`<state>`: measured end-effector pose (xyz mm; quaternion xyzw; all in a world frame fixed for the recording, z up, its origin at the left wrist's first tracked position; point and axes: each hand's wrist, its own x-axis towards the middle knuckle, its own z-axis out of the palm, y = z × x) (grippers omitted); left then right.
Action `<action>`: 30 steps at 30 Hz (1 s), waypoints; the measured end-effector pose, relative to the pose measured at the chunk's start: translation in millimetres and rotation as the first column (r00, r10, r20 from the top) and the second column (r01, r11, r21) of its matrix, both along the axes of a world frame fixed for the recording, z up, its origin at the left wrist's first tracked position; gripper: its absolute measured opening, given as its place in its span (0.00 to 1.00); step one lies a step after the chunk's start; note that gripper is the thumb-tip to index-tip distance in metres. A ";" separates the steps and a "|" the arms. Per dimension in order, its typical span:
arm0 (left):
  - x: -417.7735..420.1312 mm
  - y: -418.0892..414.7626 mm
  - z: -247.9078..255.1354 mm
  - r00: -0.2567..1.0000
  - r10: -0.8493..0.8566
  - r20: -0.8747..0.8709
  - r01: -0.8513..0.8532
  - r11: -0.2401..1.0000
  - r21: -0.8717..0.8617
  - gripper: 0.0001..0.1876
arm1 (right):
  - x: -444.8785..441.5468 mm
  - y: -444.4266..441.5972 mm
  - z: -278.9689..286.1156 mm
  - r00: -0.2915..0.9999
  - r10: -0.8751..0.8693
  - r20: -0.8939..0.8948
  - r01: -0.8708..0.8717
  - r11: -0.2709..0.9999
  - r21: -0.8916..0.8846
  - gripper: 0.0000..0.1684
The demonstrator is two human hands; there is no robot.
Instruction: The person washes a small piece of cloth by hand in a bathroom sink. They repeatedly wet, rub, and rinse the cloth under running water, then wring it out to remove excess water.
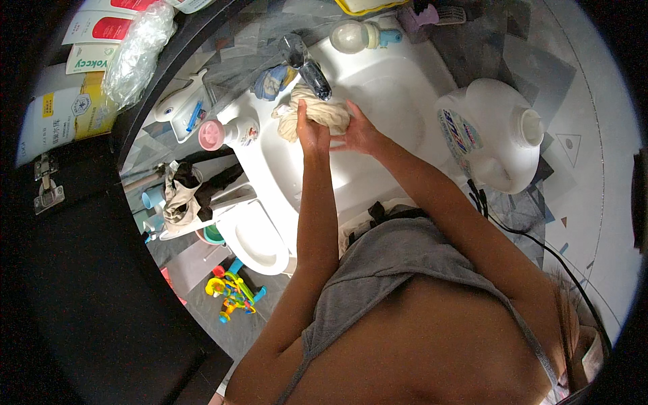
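Observation:
A bunched cream cloth (326,112) is held under the dark faucet (315,78), above the white sink basin (390,96). My left hand (314,129) grips the near side of the cloth, its thumb lying on top. At the cloth's right edge is my right hand (358,130), fingers spread, palm turned towards the cloth; whether its lower fingers touch the fabric is hard to tell. Behind the cloth, on the sink's rim, lies a crumpled blue, grey and yellow cloth (273,82).
A pump bottle with a pink top (228,134) stands left of the basin, beyond it a whale-shaped holder (185,109). A large white detergent jug (498,136) is at the right. A clear-domed bottle (354,36) lies on the back rim. Lower left are a toilet (258,238) and a colourful toy (234,293).

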<state>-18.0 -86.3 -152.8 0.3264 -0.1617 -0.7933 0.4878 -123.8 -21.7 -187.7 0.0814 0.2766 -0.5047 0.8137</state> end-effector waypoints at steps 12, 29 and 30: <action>0.2 -1.1 13.1 0.993 0.062 0.101 -0.066 0.997 0.030 0.18 | 21.1 -27.4 42.6 -0.051 -0.558 -0.828 0.277 0.789 -0.548 0.06; -13.7 22.8 -32.6 0.984 -0.176 0.038 0.166 0.968 0.186 0.20 | 6.5 -38.4 25.9 -0.312 -0.300 -0.902 0.176 0.914 -0.365 0.13; -13.9 25.0 -34.2 0.980 -0.155 0.126 0.134 0.978 0.159 0.20 | -1.8 -47.3 17.4 -0.301 -0.238 -0.923 0.271 0.907 -0.322 0.14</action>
